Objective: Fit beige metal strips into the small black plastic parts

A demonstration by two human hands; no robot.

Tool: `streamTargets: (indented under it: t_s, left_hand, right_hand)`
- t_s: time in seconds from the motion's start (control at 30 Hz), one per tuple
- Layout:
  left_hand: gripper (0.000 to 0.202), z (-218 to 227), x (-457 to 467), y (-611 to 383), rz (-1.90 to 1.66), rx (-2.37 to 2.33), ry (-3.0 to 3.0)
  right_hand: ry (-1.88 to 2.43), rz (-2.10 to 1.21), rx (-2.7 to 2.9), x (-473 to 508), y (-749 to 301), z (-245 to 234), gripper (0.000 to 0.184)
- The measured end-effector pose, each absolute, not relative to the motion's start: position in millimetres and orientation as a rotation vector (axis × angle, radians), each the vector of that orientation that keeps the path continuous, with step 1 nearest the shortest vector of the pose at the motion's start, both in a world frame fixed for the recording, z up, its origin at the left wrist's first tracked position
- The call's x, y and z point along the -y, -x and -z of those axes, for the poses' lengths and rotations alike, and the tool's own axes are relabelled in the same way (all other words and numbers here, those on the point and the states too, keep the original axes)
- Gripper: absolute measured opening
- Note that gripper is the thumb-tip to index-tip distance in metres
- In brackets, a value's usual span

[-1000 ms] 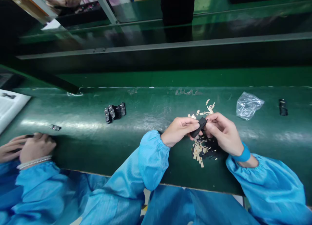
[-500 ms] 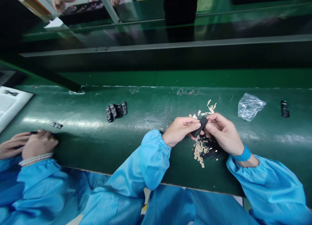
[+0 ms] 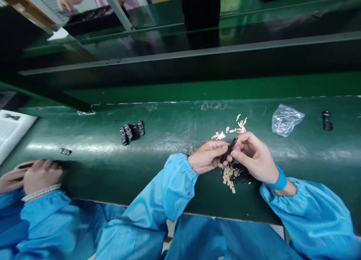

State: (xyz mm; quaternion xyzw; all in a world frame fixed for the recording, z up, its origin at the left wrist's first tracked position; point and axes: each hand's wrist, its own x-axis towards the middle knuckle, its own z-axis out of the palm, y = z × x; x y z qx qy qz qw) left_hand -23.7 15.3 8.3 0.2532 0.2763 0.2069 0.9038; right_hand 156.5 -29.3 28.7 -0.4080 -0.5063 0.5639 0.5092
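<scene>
Between my two hands a small black rectangular plastic part (image 3: 228, 151) is held tilted, its narrow edge toward me. My left hand (image 3: 208, 156) pinches its lower end between thumb and fingers. The thumb and fingertips of my right hand (image 3: 255, 156) close on its upper end; whether they also hold a smaller piece cannot be made out. Just below my hands lies a pile of flat cream-coloured tabs (image 3: 229, 175), mixed with small dark pieces (image 3: 243, 174) partly hidden by my right hand. More cream tabs (image 3: 241, 127) are scattered just beyond my fingers.
A clear plastic bag (image 3: 286, 120) and a black part (image 3: 327, 121) lie to the right. Several black parts (image 3: 132, 132) stand grouped left of centre. At far left a co-worker's hands (image 3: 42, 175) work near a small part (image 3: 65, 151). A raised shelf edge (image 3: 180, 54) runs across the back.
The black part has been turned in my hands, from its broad face showing to its narrow edge. My left fingers have shifted under it. The whole view has moved slightly.
</scene>
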Motion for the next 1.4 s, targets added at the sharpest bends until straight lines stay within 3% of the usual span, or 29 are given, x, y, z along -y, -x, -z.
streamTargets:
  t_s: [0.53,0.73,1.03,1.4]
  left_hand:
    - [0.048,-12.7,-15.1,25.2,-0.468,-0.602,-0.621]
    - [0.048,-16.3,-16.9,25.9,-0.431,-0.619,-0.682]
    - [0.051,-18.2,-16.7,24.8,-0.434,-0.676,-0.747]
    - [0.05,-15.6,-14.9,23.2,-0.523,-0.761,-0.891]
  right_hand:
    - [1.046,-1.334,1.252,29.9,-161.3,-29.5,0.018]
    - [1.205,-1.07,1.229,22.2,-172.1,-36.5,0.018]
    - [1.17,-1.18,1.258,19.4,-175.3,-38.6,0.022]
    - [1.249,-1.039,1.359,18.0,-175.2,-34.4,0.025]
